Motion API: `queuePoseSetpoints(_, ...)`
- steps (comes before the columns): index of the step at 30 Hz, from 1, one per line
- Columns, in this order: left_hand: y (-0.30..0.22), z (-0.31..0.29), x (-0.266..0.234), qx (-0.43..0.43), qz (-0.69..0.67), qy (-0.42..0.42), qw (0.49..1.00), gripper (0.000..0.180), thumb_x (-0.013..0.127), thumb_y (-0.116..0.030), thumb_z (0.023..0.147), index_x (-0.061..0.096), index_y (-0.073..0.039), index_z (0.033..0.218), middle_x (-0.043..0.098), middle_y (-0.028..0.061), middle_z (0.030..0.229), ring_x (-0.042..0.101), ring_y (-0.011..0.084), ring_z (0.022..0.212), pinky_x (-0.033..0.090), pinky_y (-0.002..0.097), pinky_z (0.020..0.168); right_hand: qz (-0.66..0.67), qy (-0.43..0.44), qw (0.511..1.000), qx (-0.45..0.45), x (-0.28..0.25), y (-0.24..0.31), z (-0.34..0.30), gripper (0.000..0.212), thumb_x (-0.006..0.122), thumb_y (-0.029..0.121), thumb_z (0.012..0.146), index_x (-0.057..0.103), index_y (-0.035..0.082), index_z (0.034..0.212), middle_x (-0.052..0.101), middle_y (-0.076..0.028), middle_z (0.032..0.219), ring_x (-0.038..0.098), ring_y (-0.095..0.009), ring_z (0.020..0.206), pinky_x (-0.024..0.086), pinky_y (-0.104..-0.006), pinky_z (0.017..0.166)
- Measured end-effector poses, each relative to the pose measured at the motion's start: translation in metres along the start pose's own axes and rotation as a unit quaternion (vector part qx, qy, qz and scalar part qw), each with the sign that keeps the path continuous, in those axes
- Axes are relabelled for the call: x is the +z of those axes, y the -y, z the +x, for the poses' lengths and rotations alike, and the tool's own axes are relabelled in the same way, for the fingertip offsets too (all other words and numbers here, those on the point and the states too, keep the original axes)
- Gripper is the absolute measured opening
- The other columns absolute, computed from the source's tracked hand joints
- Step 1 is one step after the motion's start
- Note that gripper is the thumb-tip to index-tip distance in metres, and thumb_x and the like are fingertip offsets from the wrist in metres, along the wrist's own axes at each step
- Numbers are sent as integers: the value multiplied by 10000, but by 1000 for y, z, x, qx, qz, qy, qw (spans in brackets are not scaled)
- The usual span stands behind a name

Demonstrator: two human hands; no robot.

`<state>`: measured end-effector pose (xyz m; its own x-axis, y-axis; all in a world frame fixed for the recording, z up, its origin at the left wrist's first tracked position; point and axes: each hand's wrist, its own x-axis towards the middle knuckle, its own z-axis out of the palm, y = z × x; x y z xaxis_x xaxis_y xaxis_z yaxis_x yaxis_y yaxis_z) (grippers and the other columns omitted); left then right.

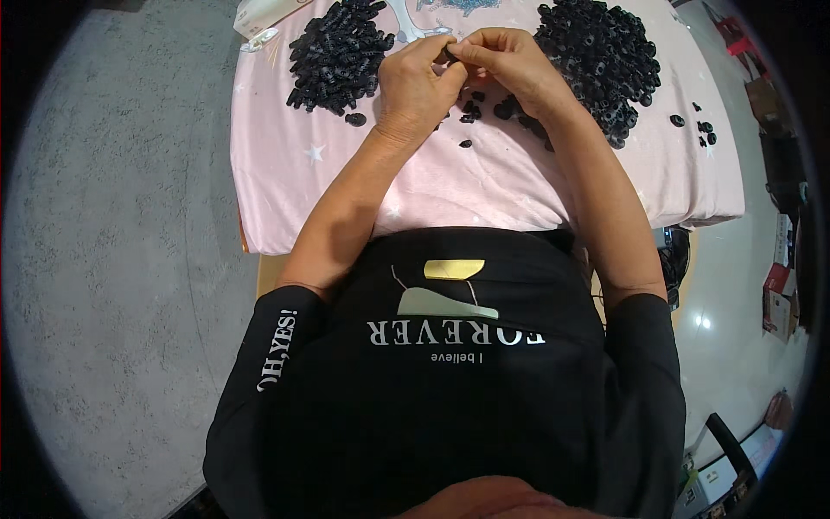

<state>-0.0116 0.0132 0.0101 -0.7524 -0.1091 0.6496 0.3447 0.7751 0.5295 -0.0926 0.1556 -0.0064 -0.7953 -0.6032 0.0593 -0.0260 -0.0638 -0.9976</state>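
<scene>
Both hands meet over the far middle of a table with a pink star-patterned cloth [432, 186]. A small dark part [449, 54] is pinched between my left hand [417, 82] and my right hand [510, 67]; fingers cover most of it. To the left of my left hand lies a heap of small ribbed black plastic parts [333, 56]. Beyond my right wrist spreads a larger heap of round black plastic parts [605, 60]. Several loose black bits [471, 111] are scattered on the cloth under my hands.
A lone black piece [355, 119] lies by the left heap, and a few more small black pieces [706, 130] sit near the table's right side. A white box [264, 16] stands at the far left corner. Cardboard boxes [780, 303] are on the floor at right.
</scene>
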Motion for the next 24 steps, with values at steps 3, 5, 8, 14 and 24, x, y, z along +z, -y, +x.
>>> queuePoseSetpoints(3,10,-1,0,25,33,8,999,253,720,-115,746,708,-28,983,709,151,899,702,304,758,564,376,697,-10,6,1000,18,1,1,-1,240,732,283,915,729,46,955,669,9,786,583,-50,677,452,-187,630)
queuePoseSetpoints(5,8,0,-1,30,28,17,999,253,726,-120,757,707,-27,992,707,149,923,699,306,800,560,380,721,-3,-1,1000,5,0,-2,0,249,730,294,916,733,49,959,666,13,787,569,-44,666,444,-187,622)
queuePoseSetpoints(8,4,2,-4,38,17,30,999,244,731,-126,786,704,-24,1006,704,145,956,690,314,843,553,387,750,-18,-23,999,-21,-5,-4,4,243,714,286,932,735,45,958,662,15,782,558,-38,659,434,-180,616)
queuePoseSetpoints(14,13,6,-9,25,7,9,1000,156,700,-120,849,707,-18,966,698,157,913,678,332,803,533,395,737,43,-15,998,-31,-3,0,0,263,669,274,971,702,26,1051,714,-35,855,664,-71,769,505,-182,683)
queuePoseSetpoints(24,54,13,-33,9,121,-41,992,158,638,-162,778,700,-28,724,688,119,772,651,321,714,499,430,698,58,-118,991,-34,-25,-5,8,256,611,223,1006,654,5,1133,713,-105,983,705,-148,855,565,-239,779)
